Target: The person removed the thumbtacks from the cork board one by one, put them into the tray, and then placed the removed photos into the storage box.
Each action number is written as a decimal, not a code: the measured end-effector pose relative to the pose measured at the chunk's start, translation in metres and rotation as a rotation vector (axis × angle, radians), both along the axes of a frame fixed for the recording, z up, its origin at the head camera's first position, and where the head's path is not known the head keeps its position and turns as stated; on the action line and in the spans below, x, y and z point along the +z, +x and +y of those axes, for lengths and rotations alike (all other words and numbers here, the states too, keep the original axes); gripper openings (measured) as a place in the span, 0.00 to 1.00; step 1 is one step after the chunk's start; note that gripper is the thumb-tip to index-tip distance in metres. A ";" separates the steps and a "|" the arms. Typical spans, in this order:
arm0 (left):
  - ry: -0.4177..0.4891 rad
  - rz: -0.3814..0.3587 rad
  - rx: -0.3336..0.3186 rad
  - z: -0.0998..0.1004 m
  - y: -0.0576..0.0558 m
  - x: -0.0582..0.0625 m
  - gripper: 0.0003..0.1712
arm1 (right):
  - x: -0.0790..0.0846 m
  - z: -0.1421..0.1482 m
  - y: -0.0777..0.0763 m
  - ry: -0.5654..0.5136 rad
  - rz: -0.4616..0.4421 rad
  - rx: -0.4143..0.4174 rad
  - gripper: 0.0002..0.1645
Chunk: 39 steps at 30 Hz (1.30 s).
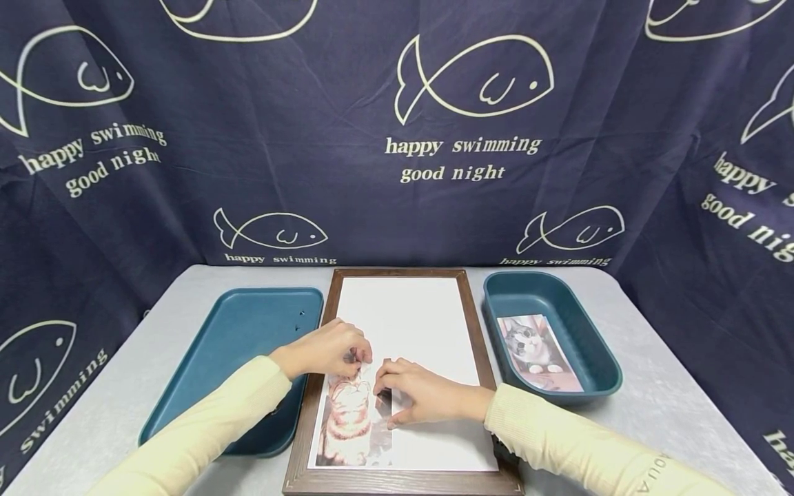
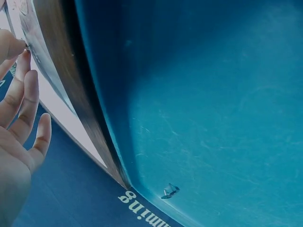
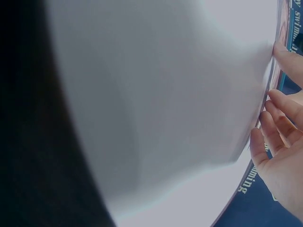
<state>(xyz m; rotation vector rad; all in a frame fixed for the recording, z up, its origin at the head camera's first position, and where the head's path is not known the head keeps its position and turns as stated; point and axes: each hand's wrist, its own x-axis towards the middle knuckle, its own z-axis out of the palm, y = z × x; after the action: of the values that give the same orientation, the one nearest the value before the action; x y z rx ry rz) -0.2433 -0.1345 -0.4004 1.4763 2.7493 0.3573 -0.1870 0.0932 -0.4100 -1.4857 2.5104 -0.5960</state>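
A cat photo point(image 1: 349, 420) lies upright along the lower left of a white board point(image 1: 403, 317) with a brown wooden frame point(image 1: 474, 324). Over the photo's upper part, my left hand point(image 1: 331, 348) brings thumb and forefinger together. In the left wrist view those fingers pinch a small dark piece point(image 2: 27, 47), too small to tell its kind. My right hand point(image 1: 428, 393) rests at the photo's right edge, with the fingertips on the print and the thumb lower down. The right wrist view shows its fingers point(image 3: 279, 118) fairly straight along the sheet's edge.
Left of the frame is a flat blue-green tray point(image 1: 242, 331) with small dark pieces point(image 1: 302, 313) near its upper right corner. To the right stands a deeper blue-green bin point(image 1: 558, 296) holding another cat photo point(image 1: 536, 351). A dark fish-print curtain point(image 1: 347, 138) hangs behind the grey table.
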 end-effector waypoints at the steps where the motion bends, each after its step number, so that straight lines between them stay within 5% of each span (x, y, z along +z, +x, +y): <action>1: 0.003 -0.010 0.007 -0.001 0.000 0.000 0.08 | 0.000 0.000 0.000 0.002 -0.005 -0.002 0.27; 9: 0.080 -0.158 0.018 -0.007 -0.001 -0.002 0.07 | 0.000 0.000 0.000 0.016 -0.007 -0.013 0.26; 18: 0.108 -0.240 0.027 -0.010 -0.001 -0.002 0.07 | 0.001 -0.001 0.000 0.018 -0.016 -0.016 0.25; 39: 0.084 -0.221 0.022 -0.009 -0.003 -0.002 0.06 | -0.001 0.001 -0.002 0.000 0.011 0.005 0.25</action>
<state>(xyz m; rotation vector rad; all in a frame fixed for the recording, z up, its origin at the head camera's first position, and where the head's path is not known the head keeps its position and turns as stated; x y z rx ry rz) -0.2462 -0.1433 -0.4026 1.3330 2.6076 0.6045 -0.1886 0.0940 -0.4113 -1.4990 2.5142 -0.5884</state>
